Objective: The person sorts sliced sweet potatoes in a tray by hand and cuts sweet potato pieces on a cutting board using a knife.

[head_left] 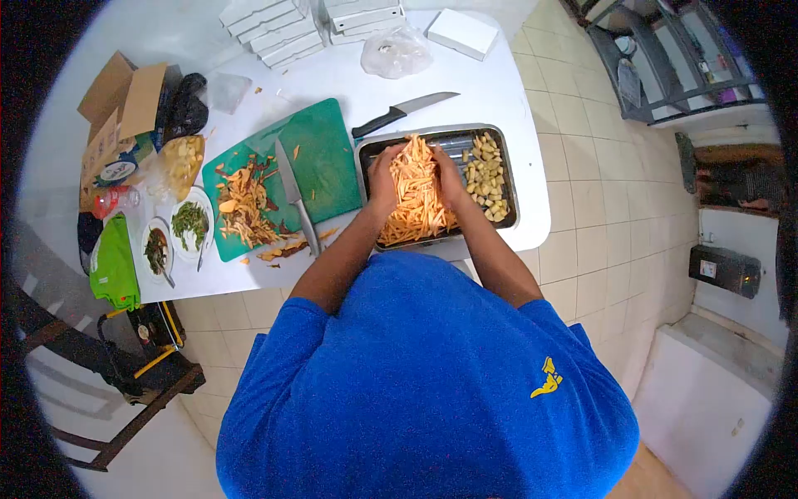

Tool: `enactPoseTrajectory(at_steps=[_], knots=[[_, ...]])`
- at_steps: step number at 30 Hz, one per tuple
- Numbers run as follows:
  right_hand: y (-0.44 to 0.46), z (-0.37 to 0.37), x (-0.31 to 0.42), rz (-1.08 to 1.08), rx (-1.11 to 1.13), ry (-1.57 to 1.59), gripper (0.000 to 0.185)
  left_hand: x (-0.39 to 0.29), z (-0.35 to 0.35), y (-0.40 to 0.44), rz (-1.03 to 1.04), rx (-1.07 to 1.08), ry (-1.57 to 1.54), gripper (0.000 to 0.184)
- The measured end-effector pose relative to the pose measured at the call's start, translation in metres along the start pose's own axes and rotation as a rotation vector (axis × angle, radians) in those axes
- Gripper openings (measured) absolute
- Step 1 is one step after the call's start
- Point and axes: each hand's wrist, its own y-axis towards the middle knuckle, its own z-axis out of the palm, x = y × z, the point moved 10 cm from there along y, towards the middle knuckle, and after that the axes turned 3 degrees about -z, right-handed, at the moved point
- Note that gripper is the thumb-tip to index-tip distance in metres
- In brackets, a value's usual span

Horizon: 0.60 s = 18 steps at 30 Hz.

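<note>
A dark rectangular baking tray (509, 158) lies at the table's front edge. In its left and middle part is a heap of thin orange vegetable sticks (413, 204); pale yellowish chunks (488, 176) fill the right end. My left hand (383, 178) presses on the heap's left side. Cupped against the opposite side is my right hand (450, 180), so the sticks are gathered between both palms. Some fingers are partly hidden by the sticks. Left of the tray, a green cutting board (328, 137) carries peelings (243, 204) and a knife (291, 187).
A black-handled knife (403, 112) lies behind the tray. Plates of chopped greens (190, 224) and dark food (156, 252) stand at the left, near a green cloth (115, 264) and a cardboard box (137, 104). White boxes (270, 29) and a plastic bag (396, 52) sit at the back.
</note>
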Motion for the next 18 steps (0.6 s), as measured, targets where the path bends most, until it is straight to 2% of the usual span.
enactPoseTrajectory(at_steps=[3,6,8,11,12,15,18], knots=[[-0.009,-0.016,0.0,-0.027,-0.108,-0.105,0.046,-0.007,-0.003,0.0,0.087,0.03,0.08,0.031],[-0.027,0.0,0.012,-0.09,0.027,-0.131,0.041,-0.013,-0.005,-0.015,0.106,0.002,0.171,0.033],[-0.031,-0.009,0.01,-0.13,0.044,-0.27,0.039,-0.011,-0.004,-0.022,0.07,0.036,0.154,0.034],[-0.044,-0.008,0.02,-0.246,0.079,-0.484,0.032,-0.024,-0.002,-0.033,0.193,0.058,0.507,0.036],[-0.052,-0.002,0.028,-0.296,0.092,-0.559,0.03,-0.025,0.002,-0.037,0.212,0.054,0.479,0.034],[-0.069,0.001,0.034,-0.253,0.046,-0.689,0.018,-0.023,0.01,-0.046,0.18,0.06,0.416,0.023],[-0.077,0.008,0.037,-0.422,0.164,-0.832,0.014,-0.022,0.0,-0.044,0.203,0.063,0.956,0.014]])
